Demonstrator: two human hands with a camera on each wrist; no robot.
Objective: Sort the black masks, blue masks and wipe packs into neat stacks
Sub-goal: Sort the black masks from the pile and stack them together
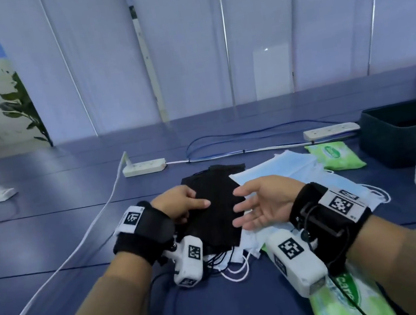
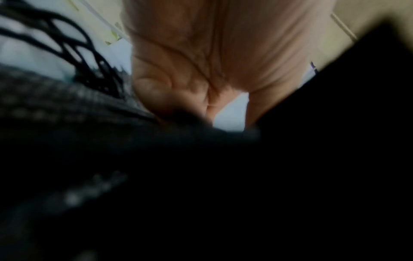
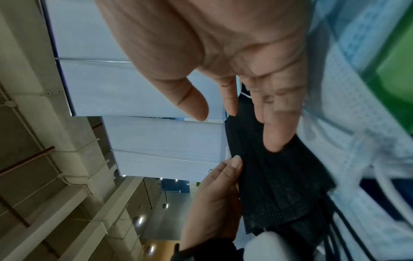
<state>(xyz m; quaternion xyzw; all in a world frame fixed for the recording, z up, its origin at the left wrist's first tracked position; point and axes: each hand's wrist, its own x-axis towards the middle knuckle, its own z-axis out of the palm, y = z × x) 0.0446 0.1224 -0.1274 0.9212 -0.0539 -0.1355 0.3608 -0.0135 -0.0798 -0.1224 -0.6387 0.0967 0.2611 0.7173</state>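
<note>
The black masks (image 1: 212,203) lie in a loose pile near the middle of the desk (image 1: 50,236), toward its near edge, partly overlapping the blue masks (image 1: 285,169) that fan out beside them toward the right edge. The left hand (image 1: 181,202) holds the top black mask by its left edge, thumb on top and the other fingers apparently curled beneath. The right hand (image 1: 263,203) is spread, palm turned inward, fingers straight at the mask's right edge; the right wrist view shows its fingertips (image 3: 277,141) touching the black fabric without pinching it. So the two hands stand apart, one on each short side of the mask.

These masks look very light, thin and floppy, with pleats that will spread if pulled. They will likely sag from a one-sided grip, so taking both short edges, or sliding flat fingers under the whole pile, seems best. The black ear loops (image 1: 217,260) tangle with white ones (image 1: 235,270) at the near edge and could drag neighbouring masks along; lifting slowly should free them.

One wipe pack (image 1: 334,156) rests toward the far right of the desk, another (image 1: 347,304) at the near edge under the right wrist. They look soft but heavier, with slick film; gripping across the width should hold.
</note>
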